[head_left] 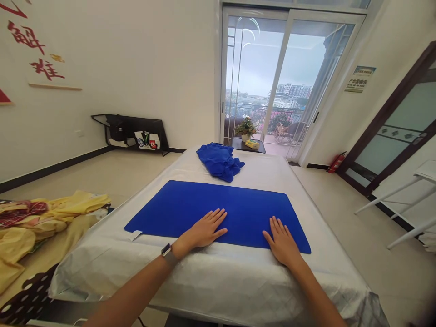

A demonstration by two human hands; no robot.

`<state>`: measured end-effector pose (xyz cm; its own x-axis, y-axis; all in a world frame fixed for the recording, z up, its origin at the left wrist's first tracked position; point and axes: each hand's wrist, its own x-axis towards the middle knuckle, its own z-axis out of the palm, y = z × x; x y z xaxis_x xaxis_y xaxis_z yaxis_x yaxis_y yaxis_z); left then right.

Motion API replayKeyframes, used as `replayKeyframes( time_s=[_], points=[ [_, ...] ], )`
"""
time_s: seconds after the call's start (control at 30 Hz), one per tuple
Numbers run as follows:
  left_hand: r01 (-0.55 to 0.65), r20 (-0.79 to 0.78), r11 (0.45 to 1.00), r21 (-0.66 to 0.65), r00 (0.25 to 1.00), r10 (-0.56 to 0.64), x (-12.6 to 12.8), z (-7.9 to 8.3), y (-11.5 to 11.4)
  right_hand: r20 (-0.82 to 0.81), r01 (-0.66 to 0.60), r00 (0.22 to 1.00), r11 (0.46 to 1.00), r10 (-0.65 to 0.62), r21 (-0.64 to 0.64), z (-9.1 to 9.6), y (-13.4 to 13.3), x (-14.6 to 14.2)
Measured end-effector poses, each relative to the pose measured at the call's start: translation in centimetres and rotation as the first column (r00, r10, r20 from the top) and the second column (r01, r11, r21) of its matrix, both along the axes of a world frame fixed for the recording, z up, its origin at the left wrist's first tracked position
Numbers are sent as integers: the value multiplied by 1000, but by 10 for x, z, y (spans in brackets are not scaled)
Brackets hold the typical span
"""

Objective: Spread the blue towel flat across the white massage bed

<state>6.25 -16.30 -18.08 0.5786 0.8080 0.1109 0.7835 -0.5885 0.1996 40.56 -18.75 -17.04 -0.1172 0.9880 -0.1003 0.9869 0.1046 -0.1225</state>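
A blue towel (190, 204) lies flat and spread out on a table with a silvery-white cover (238, 281). My left hand (206, 228) rests palm down near the towel's front edge, fingers stretched out; a watch is on that wrist. Farther right, my right hand (281, 240) also lies flat on the towel, its fingers a little apart. Neither hand grips anything. A small white tag (135, 235) sticks out at the towel's front left corner. Behind the towel sits a crumpled heap of blue cloth (220, 162).
Yellow and plaid fabrics (57, 213) are piled at the left. Beyond the table's far end, a small dark table (240, 145) bears a potted plant (246, 128) and a yellow pack (252, 143). At right stand a white-legged stool (405, 204) and a fire extinguisher (336, 162).
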Motion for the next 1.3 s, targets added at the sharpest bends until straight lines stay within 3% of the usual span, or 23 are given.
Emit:
replayKeyframes(
  time_s=[0.1, 0.2, 0.37, 0.47, 0.63, 0.8, 0.9, 0.97, 1.17, 1.3],
  points=[
    [-79, -36, 997, -20, 996, 78, -28, -8, 0, 39, 130, 991, 991, -131, 22, -8, -2, 53],
    [-231, -95, 973, -17, 969, 229, -83, -14, -4, 21, 178, 984, 982, -180, 63, -19, -8, 92],
    [-498, -245, 867, 25, 838, 488, -194, -20, -13, -43, 169, 985, 978, -165, 120, -34, -12, 113],
    [-579, -313, 814, 56, 764, 565, -236, -23, -18, -45, 172, 985, 974, -167, 144, -42, -11, 116],
    [-617, -245, 781, 97, 746, 620, -242, -29, -19, -20, 179, 984, 970, -178, 167, -46, -14, 125],
    [-658, -193, 747, 98, 723, 663, -232, -29, -20, 93, 196, 973, 968, -213, 157, -33, -21, 125],
    [-642, -182, 760, 106, 738, 649, -232, -30, -22, 178, 191, 957, 958, -231, 215, -18, -19, 101],
    [-628, -177, 770, 115, 750, 638, -232, -31, -22, 181, 134, 967, 962, -179, 237, -4, -13, 68],
    [-675, -154, 732, 93, 716, 680, -227, -28, -21, -24, -189, 981, 975, 193, 120, 37, 10, -83],
    [-665, -178, 738, 112, 717, 674, -223, -24, -23, -118, -305, 943, 950, 311, 62, 44, 27, -162]
  ],
)
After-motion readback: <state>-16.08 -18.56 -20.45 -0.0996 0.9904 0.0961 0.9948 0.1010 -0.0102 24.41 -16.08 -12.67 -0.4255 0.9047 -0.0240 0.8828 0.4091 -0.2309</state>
